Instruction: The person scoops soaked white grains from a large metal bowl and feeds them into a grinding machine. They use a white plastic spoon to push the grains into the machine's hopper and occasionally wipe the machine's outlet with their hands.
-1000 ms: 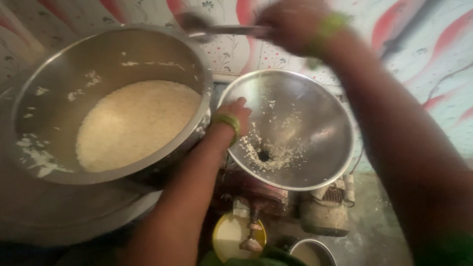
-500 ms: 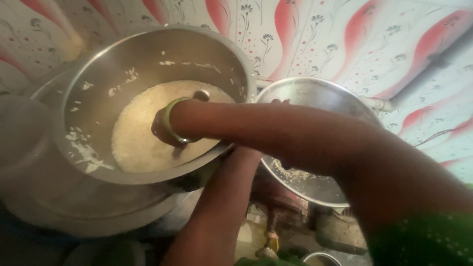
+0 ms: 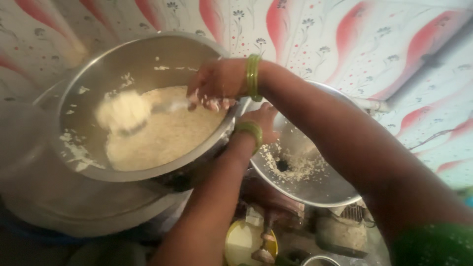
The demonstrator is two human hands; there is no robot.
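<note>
In right hand (image 3: pixel 217 83) grip, ladle (image 3: pixel 129 114), heaped

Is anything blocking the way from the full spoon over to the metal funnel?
Nothing visible does. The spoon, heaped with wet grain, hangs over the bowl; the funnel sits open beside it, with the left hand at its rim.

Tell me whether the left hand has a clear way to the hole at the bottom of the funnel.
Probably yes. The left hand rests on the funnel rim, and the hole lies just below it with only scattered grain around; the right hand is over the bowl.
</note>
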